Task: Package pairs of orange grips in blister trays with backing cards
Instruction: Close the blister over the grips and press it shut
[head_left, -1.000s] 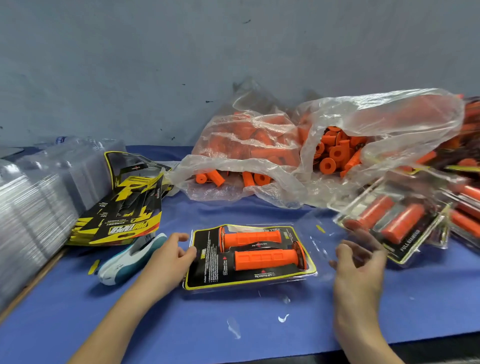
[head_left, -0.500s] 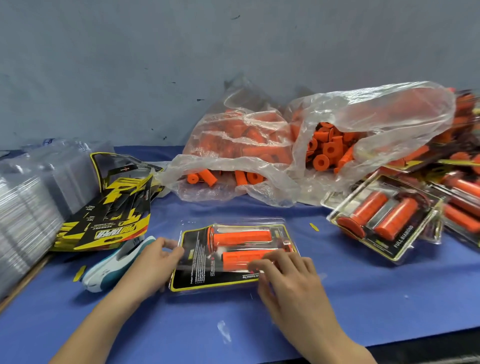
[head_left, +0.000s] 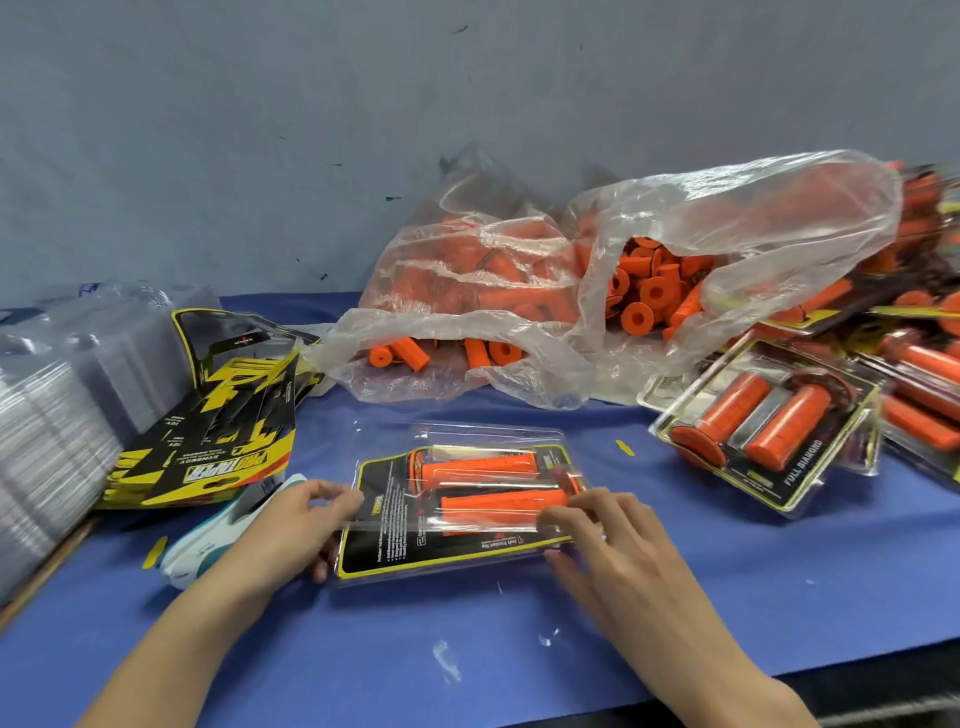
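Observation:
A clear blister tray (head_left: 457, 558) lies on the blue table in front of me, with a black-and-yellow backing card inside and two orange grips (head_left: 493, 486) side by side on it. My left hand (head_left: 291, 525) pinches the tray's left edge between thumb and fingers. My right hand (head_left: 602, 540) holds the tray's right end, fingers curled over the lower grip's tip and the plastic edge.
A clear bag of loose orange grips (head_left: 597, 291) lies behind. Finished packs (head_left: 763, 426) pile up at the right. Backing cards (head_left: 218, 436) and stacked empty blister trays (head_left: 47, 447) sit at the left, a white-and-teal stapler (head_left: 208, 545) by my left wrist.
My right hand came in from the right side onto the pack, then slid to its right end. The left hand kept its hold on the left edge.

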